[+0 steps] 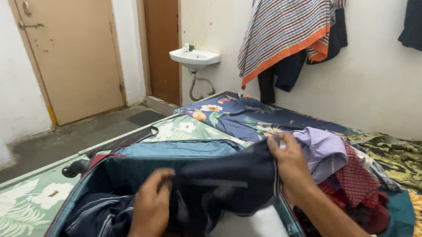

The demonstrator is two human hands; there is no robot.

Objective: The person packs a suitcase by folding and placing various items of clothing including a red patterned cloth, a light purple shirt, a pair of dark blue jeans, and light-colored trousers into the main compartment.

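Currently my left hand (pixel 150 208) and right hand (pixel 289 163) have fingers clamped on a dark garment (pixel 224 182), stretched over the open suitcase (pixel 293 236) at lower centre. Risk: the slack cloth could slip and bunch, or snag the clothes pile (pixel 354 179) just right.

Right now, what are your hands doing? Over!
Left hand and right hand both gripping dark garment. Garment spread over open suitcase. Clothes pile beside right hand.
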